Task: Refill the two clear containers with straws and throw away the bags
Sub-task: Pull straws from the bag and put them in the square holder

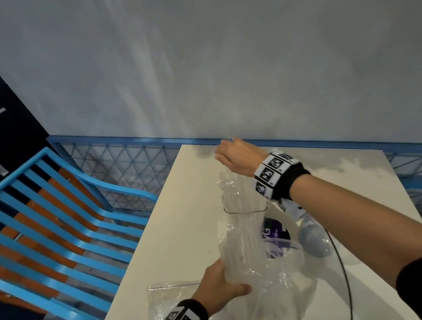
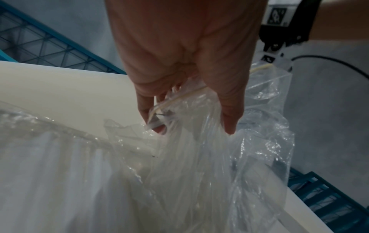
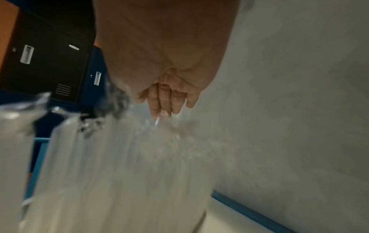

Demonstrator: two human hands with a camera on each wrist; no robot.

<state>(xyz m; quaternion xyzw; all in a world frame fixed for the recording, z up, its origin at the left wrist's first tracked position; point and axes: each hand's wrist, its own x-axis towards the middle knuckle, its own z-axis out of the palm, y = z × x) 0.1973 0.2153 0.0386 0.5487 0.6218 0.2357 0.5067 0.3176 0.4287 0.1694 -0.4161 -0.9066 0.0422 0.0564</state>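
Note:
A clear plastic bag [image 1: 265, 294] of pale straws [image 1: 243, 240] stands stretched over the white table [image 1: 175, 220]. My left hand [image 1: 223, 284] grips its lower middle, with fingers and thumb curled round the film and the straws [image 2: 179, 96] inside. Higher up, my right hand [image 1: 220, 157] pinches the bag's crumpled top end [image 3: 157, 121] and holds it raised. A clear container's rim [image 1: 247, 211] shows behind the bag's neck. Beside it, a second clear container [image 1: 276, 232] bears a purple label, partly hidden by the film.
Another clear bag [image 1: 165, 301] lies flat on the table under my left wrist. A black cable [image 1: 340, 263] runs along the table's right side. A blue slatted bench [image 1: 50, 225] stands to the left, and a blue mesh railing [image 1: 128, 166] lines the wall.

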